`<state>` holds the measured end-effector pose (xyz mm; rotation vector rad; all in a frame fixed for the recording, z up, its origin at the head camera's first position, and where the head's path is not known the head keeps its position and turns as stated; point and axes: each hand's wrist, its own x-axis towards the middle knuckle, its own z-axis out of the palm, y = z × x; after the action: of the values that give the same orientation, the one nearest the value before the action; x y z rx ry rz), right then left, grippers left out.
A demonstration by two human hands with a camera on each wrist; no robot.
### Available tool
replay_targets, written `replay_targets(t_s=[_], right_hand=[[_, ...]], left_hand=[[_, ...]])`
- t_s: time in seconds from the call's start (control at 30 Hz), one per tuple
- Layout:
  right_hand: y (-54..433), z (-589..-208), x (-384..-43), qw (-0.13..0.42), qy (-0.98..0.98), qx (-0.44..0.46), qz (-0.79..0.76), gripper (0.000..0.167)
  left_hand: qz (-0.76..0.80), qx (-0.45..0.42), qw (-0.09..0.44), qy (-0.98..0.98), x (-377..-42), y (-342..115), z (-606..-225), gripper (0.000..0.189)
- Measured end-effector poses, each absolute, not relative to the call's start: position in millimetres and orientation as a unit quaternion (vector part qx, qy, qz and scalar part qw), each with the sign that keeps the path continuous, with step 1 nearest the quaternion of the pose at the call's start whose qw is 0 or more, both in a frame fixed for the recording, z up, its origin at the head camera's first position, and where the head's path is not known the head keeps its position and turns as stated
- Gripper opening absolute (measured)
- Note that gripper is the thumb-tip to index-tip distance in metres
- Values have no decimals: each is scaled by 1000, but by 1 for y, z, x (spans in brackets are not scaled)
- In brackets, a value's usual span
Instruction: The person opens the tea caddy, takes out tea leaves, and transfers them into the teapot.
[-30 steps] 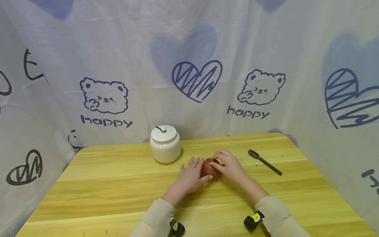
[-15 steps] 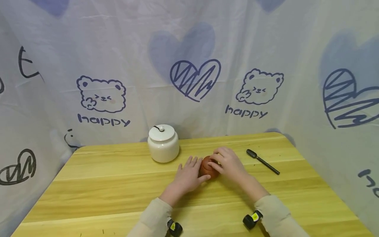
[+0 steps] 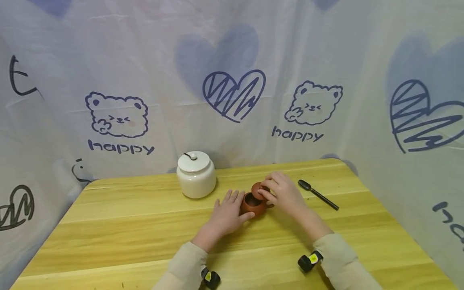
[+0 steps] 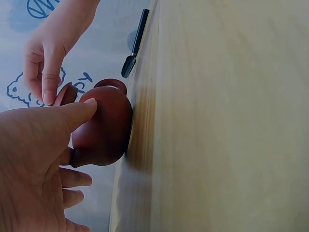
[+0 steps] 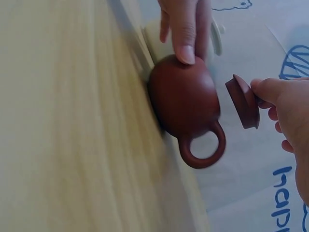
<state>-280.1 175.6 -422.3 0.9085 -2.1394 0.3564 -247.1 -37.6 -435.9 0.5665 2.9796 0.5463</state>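
A reddish-brown clay teapot (image 3: 255, 209) stands on the wooden table, its dark inside showing from above. My left hand (image 3: 227, 214) steadies it at the spout side, thumb against the near wall and index finger by the spout (image 4: 76, 158); the other fingers stretch out past it. Between thumb and fingertips, my right hand (image 3: 284, 194) pinches the teapot's lid (image 3: 258, 191) by its knob. The lid (image 5: 244, 102) is tilted and apart from the pot in the right wrist view, where the looped handle (image 5: 205, 150) also shows.
A white lidded jar (image 3: 196, 181) stands behind and left of the teapot. To the right lies a black scoop (image 3: 319, 195) with a long handle. A printed white cloth (image 3: 232, 137) hangs beyond the table (image 3: 119, 237).
My right hand has raised the lid off the teapot and shifted it up and slightly away, uncovering the opening. My left hand stays at the teapot's side. The head view has shifted slightly.
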Motion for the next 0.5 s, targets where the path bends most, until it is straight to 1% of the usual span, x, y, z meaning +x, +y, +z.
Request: replay_targets(t_s=[0.3, 0.5], right_hand=[[187, -417, -289, 397, -840, 337, 151, 20], [201, -419, -295, 391, -851, 307, 168, 21]], left_hand=[[165, 179, 26, 969, -244, -42, -435, 78], [155, 181, 24, 971, -245, -41, -435, 78]])
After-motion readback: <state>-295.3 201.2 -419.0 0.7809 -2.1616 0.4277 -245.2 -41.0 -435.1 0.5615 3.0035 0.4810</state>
